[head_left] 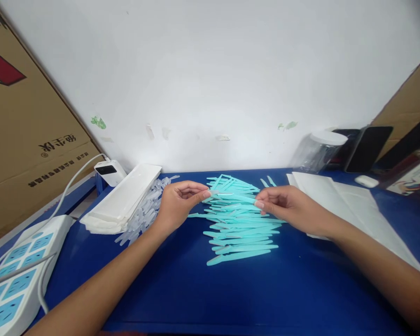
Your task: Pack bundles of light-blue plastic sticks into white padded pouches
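Head view: at the frame's centre, the left hand (180, 200) pinches one end of a slim turquoise plastic stick (243, 198), the right hand (287, 207) pinching the other; matching turquoise sticks (243, 221) lie spread beneath; at right stands a clear, white-lidded plastic jar (310, 156), contents hard to tell.

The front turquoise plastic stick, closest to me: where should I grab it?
I'd pinch the front turquoise plastic stick along its right half, coming from the near side. It's long and thin, lying almost crosswise, and its near edge faces the blue tabletop, while the other turquoise sticks lie behind it.
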The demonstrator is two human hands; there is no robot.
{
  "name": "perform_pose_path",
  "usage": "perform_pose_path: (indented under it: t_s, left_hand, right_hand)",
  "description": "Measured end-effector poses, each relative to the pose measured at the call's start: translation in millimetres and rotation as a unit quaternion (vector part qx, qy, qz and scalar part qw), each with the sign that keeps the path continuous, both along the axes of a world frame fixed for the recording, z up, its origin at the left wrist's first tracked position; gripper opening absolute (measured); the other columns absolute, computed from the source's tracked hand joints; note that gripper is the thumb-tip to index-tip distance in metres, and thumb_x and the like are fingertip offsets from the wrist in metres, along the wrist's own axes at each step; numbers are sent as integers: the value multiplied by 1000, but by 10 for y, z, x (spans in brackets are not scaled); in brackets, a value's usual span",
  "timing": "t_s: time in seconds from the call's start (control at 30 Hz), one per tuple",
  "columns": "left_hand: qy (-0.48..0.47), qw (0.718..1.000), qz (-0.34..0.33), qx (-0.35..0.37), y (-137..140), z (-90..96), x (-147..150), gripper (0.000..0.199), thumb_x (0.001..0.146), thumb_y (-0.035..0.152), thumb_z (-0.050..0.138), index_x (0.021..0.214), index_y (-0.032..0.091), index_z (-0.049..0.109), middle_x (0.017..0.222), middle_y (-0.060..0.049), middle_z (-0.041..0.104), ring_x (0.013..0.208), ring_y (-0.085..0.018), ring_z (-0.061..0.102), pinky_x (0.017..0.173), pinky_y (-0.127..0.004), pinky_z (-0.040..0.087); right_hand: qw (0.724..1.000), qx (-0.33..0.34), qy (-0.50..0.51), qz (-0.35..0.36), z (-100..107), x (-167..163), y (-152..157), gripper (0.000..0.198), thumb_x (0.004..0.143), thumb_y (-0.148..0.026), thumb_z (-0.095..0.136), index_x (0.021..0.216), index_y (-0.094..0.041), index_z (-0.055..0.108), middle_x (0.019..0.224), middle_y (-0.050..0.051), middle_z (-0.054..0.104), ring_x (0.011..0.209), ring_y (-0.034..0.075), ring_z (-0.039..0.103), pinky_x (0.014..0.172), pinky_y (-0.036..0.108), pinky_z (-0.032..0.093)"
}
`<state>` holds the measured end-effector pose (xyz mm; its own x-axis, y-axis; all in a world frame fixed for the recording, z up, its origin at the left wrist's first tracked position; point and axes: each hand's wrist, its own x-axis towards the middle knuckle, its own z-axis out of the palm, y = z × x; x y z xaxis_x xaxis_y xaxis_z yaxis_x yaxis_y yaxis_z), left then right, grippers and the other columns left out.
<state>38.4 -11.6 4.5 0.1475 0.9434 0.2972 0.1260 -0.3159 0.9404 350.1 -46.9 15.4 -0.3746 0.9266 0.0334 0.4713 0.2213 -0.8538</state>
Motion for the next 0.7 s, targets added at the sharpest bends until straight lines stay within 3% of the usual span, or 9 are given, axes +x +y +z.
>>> perform_pose_path:
  t_s: [0.37,0.7]
  left_hand:
    - [22,999,-22,6,-13,-48,8,25,74,37,96,90,20,86,86,-6,84,80,-23,80,72,-31,64]
    - [70,996,-26,56,-132,-27,96,17,76,35,94,81,20,86,79,-5,83,74,-22,78,69,-30,62]
  right_hand:
    - [1000,-2,12,12,8,-17,-16,42,93,-62,73,90,-20,74,80,5,72,77,21,64,66,31,46]
    - [999,6,8,31,-20,-87,-87,38,97,-57,71,87,-20,75,75,2,69,64,15,51,59,30,38]
